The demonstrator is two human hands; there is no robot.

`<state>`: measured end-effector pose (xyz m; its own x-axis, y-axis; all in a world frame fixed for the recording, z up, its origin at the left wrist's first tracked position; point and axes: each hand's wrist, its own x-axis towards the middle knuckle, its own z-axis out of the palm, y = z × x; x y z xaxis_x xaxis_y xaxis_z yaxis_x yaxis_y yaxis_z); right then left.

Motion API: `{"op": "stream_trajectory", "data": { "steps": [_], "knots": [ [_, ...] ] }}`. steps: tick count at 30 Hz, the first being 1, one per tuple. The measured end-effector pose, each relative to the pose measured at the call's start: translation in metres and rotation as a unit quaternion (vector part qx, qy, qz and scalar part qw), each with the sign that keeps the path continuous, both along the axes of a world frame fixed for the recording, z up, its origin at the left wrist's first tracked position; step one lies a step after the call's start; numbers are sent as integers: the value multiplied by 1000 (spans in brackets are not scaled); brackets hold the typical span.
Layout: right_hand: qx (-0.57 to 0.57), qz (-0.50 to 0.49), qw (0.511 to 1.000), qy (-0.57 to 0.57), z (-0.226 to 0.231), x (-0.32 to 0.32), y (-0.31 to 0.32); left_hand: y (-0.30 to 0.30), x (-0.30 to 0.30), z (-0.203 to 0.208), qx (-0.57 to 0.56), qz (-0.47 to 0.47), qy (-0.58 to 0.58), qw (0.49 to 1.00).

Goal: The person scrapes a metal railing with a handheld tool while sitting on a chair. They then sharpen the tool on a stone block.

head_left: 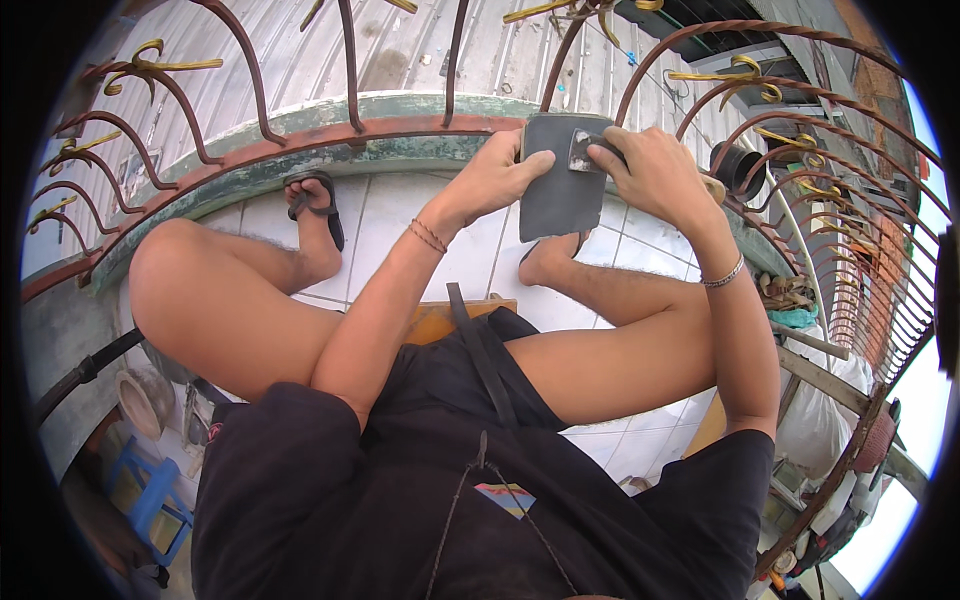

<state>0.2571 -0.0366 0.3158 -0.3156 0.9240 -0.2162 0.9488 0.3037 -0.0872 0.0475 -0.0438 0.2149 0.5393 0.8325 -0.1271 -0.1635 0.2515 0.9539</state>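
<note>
A dark grey flat sheet (pixel 560 205), roughly rectangular with a slightly ragged lower edge, is held up in front of me above the tiled floor. My left hand (pixel 497 178) grips its left edge, thumb on the near face and the other fingers behind. On the upper right of that face lies a small whitish, smudged rectangular piece (pixel 580 151). My right hand (pixel 655 175) is closed on this piece, with thumb and fingers at its right side. Its exact kind I cannot make out, and the back of the sheet is hidden.
A low green wall (pixel 420 150) with a curved rusty railing (pixel 350 70) rises just beyond my feet. Under me is a wooden seat (pixel 432 322). A black pot (pixel 737 168) stands at the right, a blue plastic stool (pixel 150 495) at lower left, and a white sack (pixel 825 420) at lower right.
</note>
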Motion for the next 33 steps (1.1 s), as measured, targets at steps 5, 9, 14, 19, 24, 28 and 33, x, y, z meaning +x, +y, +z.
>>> {"op": "stream_trajectory", "data": {
  "steps": [5, 9, 14, 19, 24, 28, 33],
  "knots": [
    [-13, -5, 1000, -19, 11, -9, -2, 1, 0, 2, 10, -12, 26, 1000],
    [15, 20, 999, -25, 5, 1, 0, -6, 7, 4, 0, 16, 4, 1000],
    [-7, 24, 999, -27, 0, -5, -3, -9, 9, 0, -47, 37, -16, 998],
    [-10, -1, 998, -56, 11, 2, 12, -9, 10, 4, -15, 40, -13, 999],
    [-55, 21, 997, -44, 7, 0, 12, -12, 11, -4, 8, 51, 14, 999],
    [-19, 55, 998, -22, 3, -6, -1, -10, 9, 2, -22, 52, 21, 998],
    [-42, 31, 998, -25, 8, 2, 11, -12, 16, 8, -32, 107, -28, 993]
  ]
}}
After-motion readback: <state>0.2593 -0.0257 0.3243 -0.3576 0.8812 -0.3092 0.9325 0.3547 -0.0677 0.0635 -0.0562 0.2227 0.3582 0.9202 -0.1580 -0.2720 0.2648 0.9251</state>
